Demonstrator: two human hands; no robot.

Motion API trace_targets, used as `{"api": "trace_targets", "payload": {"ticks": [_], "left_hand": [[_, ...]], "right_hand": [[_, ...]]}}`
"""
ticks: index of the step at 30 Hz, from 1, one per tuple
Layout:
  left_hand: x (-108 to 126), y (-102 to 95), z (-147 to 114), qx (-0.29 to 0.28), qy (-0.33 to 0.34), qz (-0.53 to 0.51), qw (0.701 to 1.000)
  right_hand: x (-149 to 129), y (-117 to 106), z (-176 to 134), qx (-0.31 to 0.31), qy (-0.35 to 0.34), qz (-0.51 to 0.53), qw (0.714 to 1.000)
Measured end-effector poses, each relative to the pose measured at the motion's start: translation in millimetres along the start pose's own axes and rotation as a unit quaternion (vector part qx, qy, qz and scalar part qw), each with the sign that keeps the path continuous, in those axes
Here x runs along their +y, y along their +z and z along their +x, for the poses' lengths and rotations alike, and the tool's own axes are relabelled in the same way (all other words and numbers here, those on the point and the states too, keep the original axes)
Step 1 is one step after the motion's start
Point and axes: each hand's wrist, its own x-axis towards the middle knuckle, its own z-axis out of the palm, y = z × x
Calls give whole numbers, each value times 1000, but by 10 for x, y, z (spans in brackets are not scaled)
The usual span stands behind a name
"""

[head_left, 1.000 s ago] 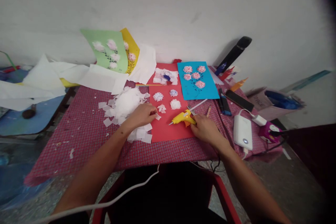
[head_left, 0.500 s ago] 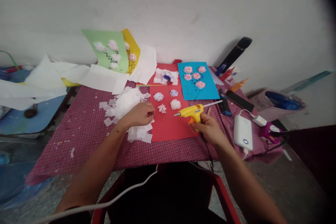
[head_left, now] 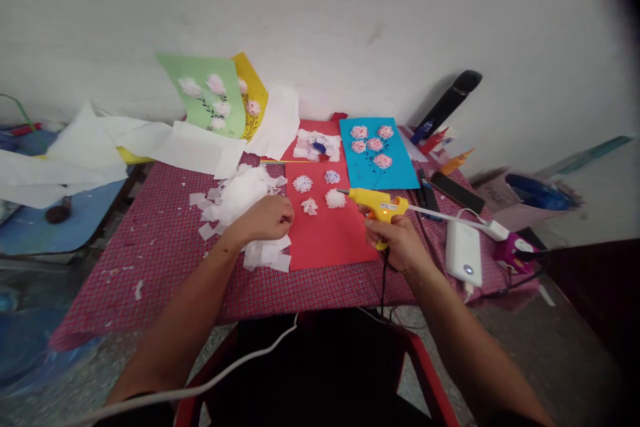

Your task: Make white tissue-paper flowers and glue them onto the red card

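Note:
My right hand grips a yellow hot glue gun above the red sheet. The gun's nozzle points left, close to a white tissue flower. A long glue stick sticks out of its back. My left hand rests at the sheet's left edge, over white paper squares, its fingers curled; whether anything is pinched in them is hidden. Two speckled flowers and a small crumpled flower also lie on the red sheet.
A blue sheet with pink flowers lies at the back right. A power bank, a plug block and a dark phone stand right. Green card leans on the wall. A white cable crosses in front.
My right hand has raised and turned the glue gun, so its nozzle sits higher, by the white flower, and the glue stick now slopes down to the right. My left hand has hardly moved.

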Motion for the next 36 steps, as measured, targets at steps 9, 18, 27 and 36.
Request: {"api": "trace_targets", "payload": {"ticks": [9, 18, 27, 36], "left_hand": [[46, 67, 35, 17, 6, 9, 1000], [231, 204, 66, 42, 34, 56, 997], [167, 229, 65, 41, 38, 67, 996], [127, 195, 63, 39, 34, 72, 996]], "right_hand": [[0, -5, 114, -71, 71, -81, 992], [154, -44, 311, -98, 20, -307, 946], [273, 20, 358, -112, 61, -248, 960], [375, 33, 385, -109, 54, -257, 959]]}}
